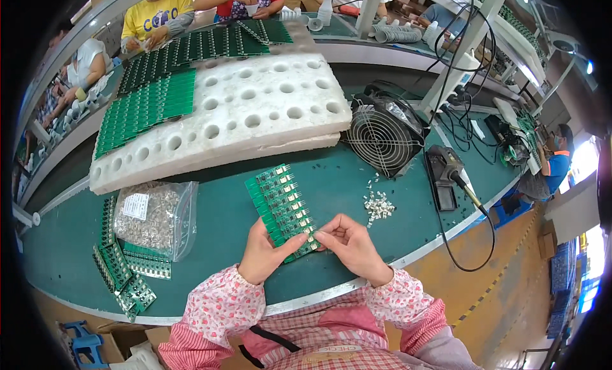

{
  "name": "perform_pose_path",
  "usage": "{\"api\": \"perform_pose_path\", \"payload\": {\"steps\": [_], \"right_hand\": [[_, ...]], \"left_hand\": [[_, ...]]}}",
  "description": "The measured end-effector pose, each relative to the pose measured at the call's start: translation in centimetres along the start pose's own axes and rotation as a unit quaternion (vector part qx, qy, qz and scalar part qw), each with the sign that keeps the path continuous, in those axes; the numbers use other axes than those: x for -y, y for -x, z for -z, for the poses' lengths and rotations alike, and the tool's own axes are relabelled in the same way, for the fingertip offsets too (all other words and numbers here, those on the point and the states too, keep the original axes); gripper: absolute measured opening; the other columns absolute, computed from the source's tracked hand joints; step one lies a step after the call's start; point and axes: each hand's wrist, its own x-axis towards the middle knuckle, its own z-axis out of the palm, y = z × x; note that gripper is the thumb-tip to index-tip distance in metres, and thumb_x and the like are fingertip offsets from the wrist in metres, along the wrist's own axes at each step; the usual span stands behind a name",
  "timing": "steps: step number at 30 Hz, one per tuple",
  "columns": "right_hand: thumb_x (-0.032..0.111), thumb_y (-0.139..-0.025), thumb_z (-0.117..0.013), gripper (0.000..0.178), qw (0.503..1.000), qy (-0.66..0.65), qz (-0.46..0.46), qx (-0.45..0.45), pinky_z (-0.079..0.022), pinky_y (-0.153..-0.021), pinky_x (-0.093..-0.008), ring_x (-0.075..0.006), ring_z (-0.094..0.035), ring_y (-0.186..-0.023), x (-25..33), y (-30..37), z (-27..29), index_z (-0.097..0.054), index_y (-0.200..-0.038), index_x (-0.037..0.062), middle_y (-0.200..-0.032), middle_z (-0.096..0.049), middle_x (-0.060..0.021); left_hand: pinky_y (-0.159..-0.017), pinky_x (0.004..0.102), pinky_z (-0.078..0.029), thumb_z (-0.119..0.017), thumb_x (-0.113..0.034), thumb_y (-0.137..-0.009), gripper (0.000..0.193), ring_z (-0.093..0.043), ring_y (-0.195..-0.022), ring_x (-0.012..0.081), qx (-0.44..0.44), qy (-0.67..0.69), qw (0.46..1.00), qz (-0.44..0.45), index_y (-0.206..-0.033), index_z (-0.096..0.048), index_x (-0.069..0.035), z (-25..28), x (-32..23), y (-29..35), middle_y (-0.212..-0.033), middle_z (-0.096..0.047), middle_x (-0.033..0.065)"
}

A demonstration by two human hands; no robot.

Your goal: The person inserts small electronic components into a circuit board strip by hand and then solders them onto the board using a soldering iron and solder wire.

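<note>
A green circuit board panel [278, 201] with a row of small white connectors along its right side is held tilted above the green bench. My left hand [260, 256] grips its lower left edge, the thumb lying across the front. At the panel's lower right edge, my right hand [354, 245] has thumb and forefinger pinched together beside the white connectors; whatever is between the tips is too small to make out. A loose pile of small white connectors [380, 208] lies on the bench beyond my right hand.
White foam [255, 143] carrying several green panels [153, 105] stands behind. A bag of small parts [153, 217] rests on boards [150, 265] at left. Right of centre are a fan [382, 137] and a corded soldering iron [467, 190] by its stand. People sit across the bench.
</note>
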Motion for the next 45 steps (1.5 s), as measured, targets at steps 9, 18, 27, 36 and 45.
{"api": "perform_pose_path", "payload": {"steps": [9, 18, 27, 36, 45], "right_hand": [[0.008, -0.091, -0.066, 0.016, 0.995, 0.085, 0.027, -0.037, -0.051, -0.075, -0.023, -0.0076, -0.061, -0.085, 0.6, 0.5, -0.2, -0.055, -0.1, 0.0001, -0.091, -0.063, -0.0041], [0.012, -0.074, -0.076, 0.023, 0.716, 0.605, 0.294, -0.186, -0.047, -0.073, -0.0343, -0.0239, -0.057, -0.082, 2.1, 2.9, 7.3, -0.068, -0.095, 0.0098, -0.085, -0.062, -0.0032], [0.014, -0.075, -0.076, 0.016, 0.677, 0.646, 0.318, -0.153, -0.045, -0.067, -0.0342, -0.0204, -0.056, -0.08, 1.4, 2.4, 7.5, -0.069, -0.089, 0.0105, -0.082, -0.06, -0.0005], [0.015, -0.074, -0.077, 0.018, 0.642, 0.676, 0.315, -0.176, -0.045, -0.067, -0.0341, -0.0209, -0.056, -0.08, 1.4, 2.6, 7.7, -0.069, -0.09, 0.0109, -0.082, -0.06, -0.0012], [0.011, -0.075, -0.075, 0.018, 0.626, 0.686, 0.334, -0.163, -0.045, -0.064, -0.0328, -0.0207, -0.056, -0.077, 1.4, 2.5, 7.8, -0.069, -0.093, 0.0106, -0.08, -0.059, -0.0017]], "left_hand": [[-0.085, 0.0282, -0.052, -0.072, 0.001, -0.082, 0.039, -0.062, -0.097, 0.0128, -0.005, -0.008, 1.0, 0.009, -0.117, -0.053, 0.0, -0.3, -0.2, 0.0, -0.107, -0.064, 0.0055], [-0.084, 0.0292, -0.051, -0.072, -0.001, -0.082, 0.035, -0.062, -0.094, 0.0131, -0.052, 0.058, 0.996, 0.036, -0.114, -0.056, -0.002, -0.2, -0.1, -0.2, -0.104, -0.065, 0.0048], [-0.084, 0.0291, -0.051, -0.072, -0.001, -0.083, 0.035, -0.062, -0.094, 0.013, -0.058, 0.061, 0.996, 0.025, -0.114, -0.056, -0.002, 0.1, 0.1, -0.2, -0.104, -0.065, 0.0046], [-0.086, 0.0311, -0.052, -0.071, 0.001, -0.082, 0.041, -0.062, -0.097, 0.0147, -0.04, 0.078, 0.995, 0.048, -0.12, -0.053, -0.002, -0.1, -0.2, -0.2, -0.108, -0.063, 0.0048], [-0.086, 0.0305, -0.052, -0.072, -0.002, -0.083, 0.037, -0.062, -0.096, 0.0137, -0.041, 0.072, 0.996, 0.027, -0.116, -0.056, -0.001, 0.1, 0.0, -0.1, -0.107, -0.064, 0.0051]]}}
